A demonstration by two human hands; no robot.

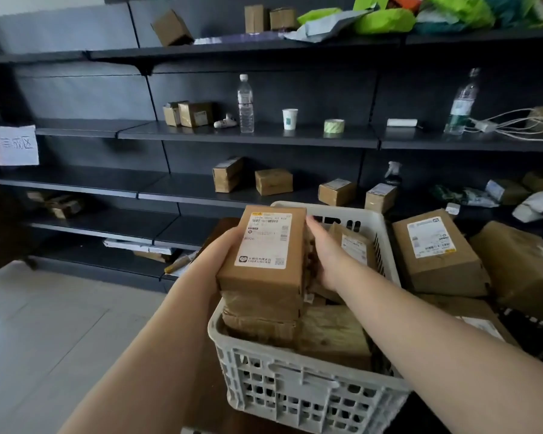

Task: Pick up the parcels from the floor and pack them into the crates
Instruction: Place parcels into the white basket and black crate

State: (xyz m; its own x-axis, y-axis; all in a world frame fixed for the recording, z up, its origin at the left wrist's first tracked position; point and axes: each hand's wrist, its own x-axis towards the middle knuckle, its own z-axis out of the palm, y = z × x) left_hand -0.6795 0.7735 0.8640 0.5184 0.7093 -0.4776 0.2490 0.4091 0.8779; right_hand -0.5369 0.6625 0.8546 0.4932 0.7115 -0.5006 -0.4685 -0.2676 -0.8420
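- The brown parcel (pixel 265 245) with the white label is up in the air, just over the left side of the white crate (pixel 307 386). It sits right above a stack of other brown parcels (pixel 260 311) in there.
- Your left hand (pixel 224 255) is wrapped around its left side, and your right hand (pixel 321 255) pushes flat on its right side. I think you hold it from both sides so it stays level and goes down straight.
- The crate is already quite full. It has the stack on the left, a big brown parcel (pixel 332 336) on the near right and a labelled one (pixel 353 245) leaning at the far right.
- Your parcel will likely end up on top of the stack, so it may poke over the rim.
- To the right of the crate, more big parcels (pixel 436 252) are piled up.
- Behind it all, the dark shelves (pixel 248 134) hold small boxes, water bottles, a paper cup and tape.
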